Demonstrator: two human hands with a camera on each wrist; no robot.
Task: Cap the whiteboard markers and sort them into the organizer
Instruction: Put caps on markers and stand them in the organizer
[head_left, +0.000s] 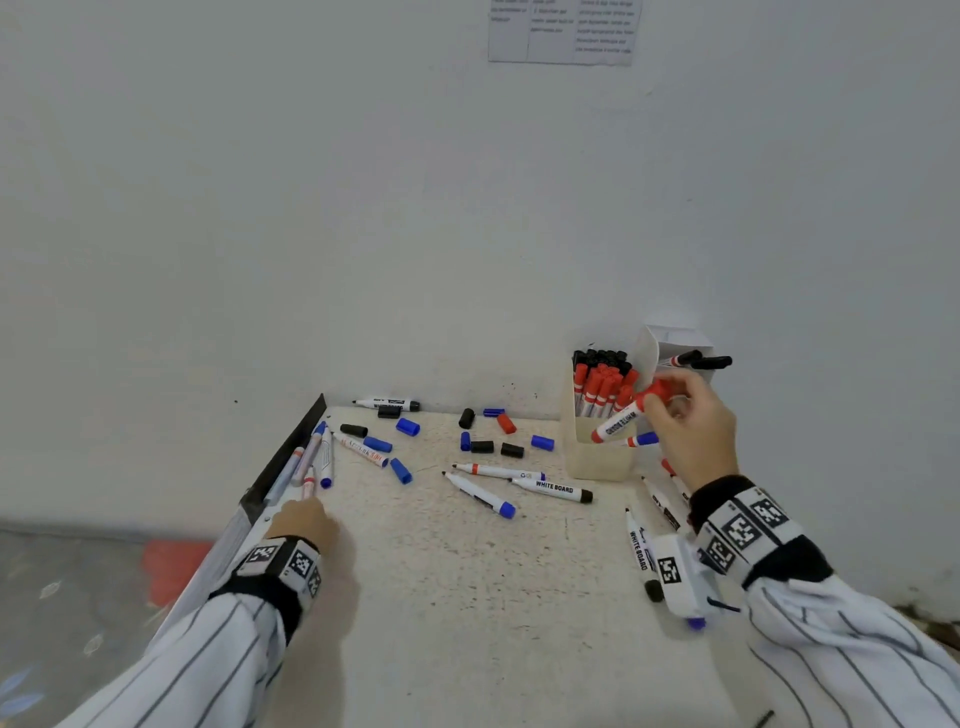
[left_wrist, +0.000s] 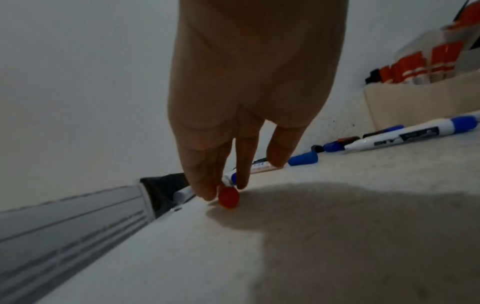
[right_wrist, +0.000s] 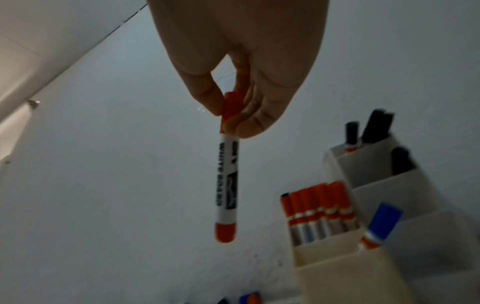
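My right hand (head_left: 660, 400) pinches a capped red whiteboard marker (head_left: 621, 421) by its red cap (right_wrist: 231, 107), and the barrel hangs slanted over the front of the cream organizer (head_left: 597, 457). The organizer's compartment holds several red-capped and black-capped markers (head_left: 602, 384); in the right wrist view the organizer (right_wrist: 337, 277) sits below right of the hanging marker (right_wrist: 227, 185). My left hand (head_left: 304, 519) is at the table's left edge. Two of its fingertips (left_wrist: 205, 193) pinch the red end of a marker (left_wrist: 228, 197) lying there among others (head_left: 324, 457).
Loose blue, black and red caps (head_left: 483, 447) and several uncapped markers (head_left: 519, 486) lie scattered mid-table. More markers (head_left: 641, 551) lie by my right wrist. A dark metal rail (head_left: 291, 452) borders the table's left edge, and a white wall stands right behind the table.
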